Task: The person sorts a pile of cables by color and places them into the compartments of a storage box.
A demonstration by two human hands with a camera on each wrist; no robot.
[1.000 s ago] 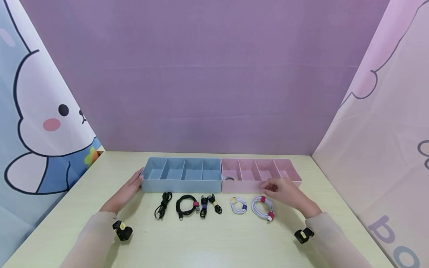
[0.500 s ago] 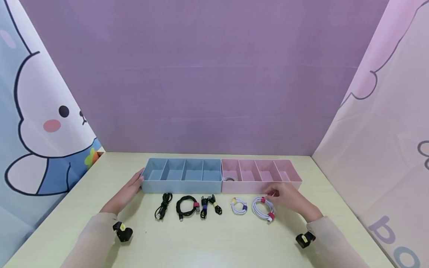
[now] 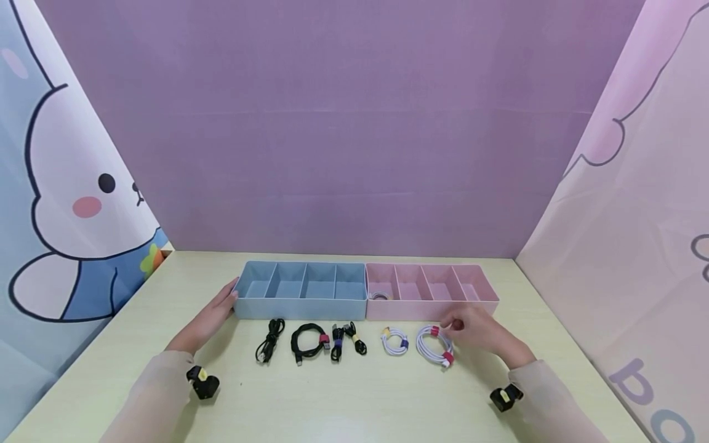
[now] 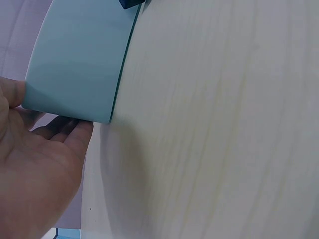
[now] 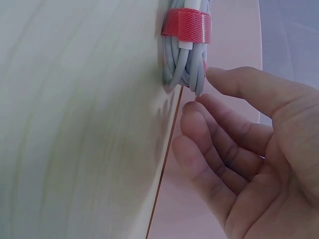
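My left hand [image 3: 213,311] rests against the left end of the blue divided box [image 3: 299,309]. In the left wrist view, its extended fingers [image 4: 79,137] touch the box's end wall. My right hand [image 3: 479,329] is at the right side of a coiled white cable [image 3: 422,349] with red straps, in front of the pink divided box [image 3: 382,310]. In the right wrist view, thumb and fingers are loosely bent with a gap between them, close to the cable's end; whether they touch it is hard to tell.
A smaller white cable [image 3: 383,346] with yellow and blue straps lies to the left. Farther left are several black cables, including a looped one [image 3: 295,343] with a red strap. A pale coil [image 3: 380,295] sits in the pink box's leftmost compartment. A purple backdrop [image 3: 349,154] stands behind.
My right hand has come down slightly and a little to the right, from the pink box's front toward the red-strapped white cable. The left hand stays against the blue box.
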